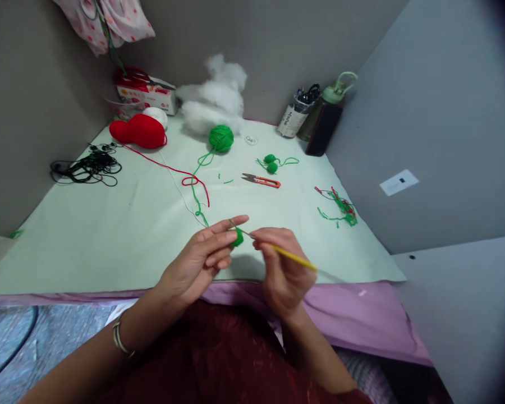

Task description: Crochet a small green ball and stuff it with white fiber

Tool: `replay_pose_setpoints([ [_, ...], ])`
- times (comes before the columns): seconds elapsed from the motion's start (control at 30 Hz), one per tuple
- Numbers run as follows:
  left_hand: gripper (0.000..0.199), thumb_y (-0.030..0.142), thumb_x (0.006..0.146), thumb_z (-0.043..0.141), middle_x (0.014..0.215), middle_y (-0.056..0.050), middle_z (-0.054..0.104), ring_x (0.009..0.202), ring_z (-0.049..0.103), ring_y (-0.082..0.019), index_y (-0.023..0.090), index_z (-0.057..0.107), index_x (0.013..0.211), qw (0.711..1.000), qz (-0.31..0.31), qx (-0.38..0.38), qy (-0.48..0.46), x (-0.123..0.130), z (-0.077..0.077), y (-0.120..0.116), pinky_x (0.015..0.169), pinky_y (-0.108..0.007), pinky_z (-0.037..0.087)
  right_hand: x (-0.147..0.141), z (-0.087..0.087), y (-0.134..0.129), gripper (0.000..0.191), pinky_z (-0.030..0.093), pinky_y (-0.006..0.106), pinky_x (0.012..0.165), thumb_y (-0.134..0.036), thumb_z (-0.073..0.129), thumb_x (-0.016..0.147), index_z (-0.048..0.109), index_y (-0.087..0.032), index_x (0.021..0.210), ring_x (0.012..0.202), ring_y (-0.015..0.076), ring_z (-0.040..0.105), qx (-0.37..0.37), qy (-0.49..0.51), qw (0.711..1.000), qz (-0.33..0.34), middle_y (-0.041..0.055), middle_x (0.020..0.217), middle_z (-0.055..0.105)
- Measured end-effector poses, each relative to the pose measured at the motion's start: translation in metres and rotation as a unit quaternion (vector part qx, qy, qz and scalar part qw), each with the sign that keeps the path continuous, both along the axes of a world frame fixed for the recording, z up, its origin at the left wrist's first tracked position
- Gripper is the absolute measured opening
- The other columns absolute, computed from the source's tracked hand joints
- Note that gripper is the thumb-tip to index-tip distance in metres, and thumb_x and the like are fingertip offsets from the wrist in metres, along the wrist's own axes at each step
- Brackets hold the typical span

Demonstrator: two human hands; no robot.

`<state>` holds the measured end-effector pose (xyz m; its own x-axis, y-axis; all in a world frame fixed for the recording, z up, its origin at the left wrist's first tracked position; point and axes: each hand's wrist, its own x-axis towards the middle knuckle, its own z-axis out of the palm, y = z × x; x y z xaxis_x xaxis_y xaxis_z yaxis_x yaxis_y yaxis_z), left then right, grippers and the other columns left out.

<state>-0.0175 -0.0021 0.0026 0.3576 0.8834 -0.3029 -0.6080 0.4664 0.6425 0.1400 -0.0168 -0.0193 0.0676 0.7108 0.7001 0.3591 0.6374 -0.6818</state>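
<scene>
Near the table's front edge, my left hand (206,249) pinches a small green crochet piece (237,238) between thumb and fingers, its index finger stretched out with green yarn over it. My right hand (284,266) grips a crochet hook (294,257) with a yellow handle; the metal tip reaches to the green piece. From my left hand the green yarn strand (196,191) runs back across the table to a green yarn ball (221,138). Fingers partly cover the piece, so its stitches cannot be made out.
Orange thread snips (261,180) lie mid-table, below two small green crocheted balls (271,163). Red yarn (138,132), white stuffing (214,98) and a black cable (90,165) are at back and left. Yarn scraps (343,206), a phone (324,129) and a pen cup (293,116) are right.
</scene>
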Motion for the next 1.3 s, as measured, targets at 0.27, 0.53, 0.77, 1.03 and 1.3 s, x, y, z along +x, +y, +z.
replay_pose_setpoints([
  [0.27, 0.033, 0.024, 0.085, 0.084, 0.093, 0.001, 0.067, 0.049, 0.038, 0.0, 0.026, 0.081, 0.117, 0.989, 0.031, 0.105, 0.101, 0.004, -0.002, -0.007, 0.051, -0.016, 0.046, -0.002, 0.005, 0.006, 0.014, 0.056, 0.03, 0.07, -0.027, 0.064, 0.1, 0.078, -0.025, 0.099, 0.075, 0.0139, 0.066, -0.152, 0.164, 0.971, 0.085, 0.0025, 0.092, 0.076],
  [0.53, 0.03, 0.027, 0.083, 0.085, 0.101, -0.002, 0.065, 0.053, 0.045, -0.001, 0.025, 0.082, 0.113, 0.981, 0.039, 0.114, 0.149, 0.0, -0.003, -0.007, 0.05, -0.019, 0.044, 0.002, 0.007, 0.011, 0.022, 0.058, 0.029, 0.064, -0.037, 0.059, 0.102, 0.069, -0.02, 0.092, 0.065, 0.0128, 0.063, -0.209, 0.24, 0.94, 0.121, 0.0034, 0.085, 0.074],
  [0.77, 0.029, 0.025, 0.085, 0.082, 0.093, 0.0, 0.067, 0.057, 0.058, -0.005, 0.028, 0.082, 0.114, 0.967, 0.061, 0.146, 0.199, -0.001, -0.005, -0.008, 0.056, -0.021, 0.046, 0.005, 0.014, -0.001, 0.019, 0.06, 0.03, 0.07, -0.024, 0.052, 0.106, 0.071, -0.023, 0.102, 0.075, 0.0132, 0.07, -0.141, 0.106, 0.981, 0.085, 0.0027, 0.094, 0.075],
  [1.03, 0.046, 0.024, 0.081, 0.087, 0.082, 0.005, 0.061, 0.05, 0.046, -0.002, 0.027, 0.076, 0.126, 0.983, 0.063, 0.113, 0.133, 0.004, -0.003, -0.01, 0.049, -0.017, 0.045, 0.002, -0.003, -0.004, 0.03, 0.063, 0.037, 0.076, -0.013, 0.062, 0.099, 0.07, -0.026, 0.125, 0.096, 0.022, 0.073, 0.104, -0.181, 0.978, -0.025, 0.0085, 0.105, 0.076],
  [1.3, 0.039, 0.018, 0.083, 0.085, 0.073, 0.007, 0.053, 0.044, 0.024, 0.002, 0.021, 0.078, 0.121, 0.998, 0.006, 0.047, 0.035, -0.004, 0.005, -0.001, 0.04, -0.01, 0.033, 0.0, 0.009, 0.005, 0.021, 0.057, 0.032, 0.065, -0.02, 0.056, 0.104, 0.075, -0.025, 0.101, 0.073, 0.0151, 0.066, -0.062, 0.127, 0.988, 0.06, 0.0024, 0.087, 0.071],
])
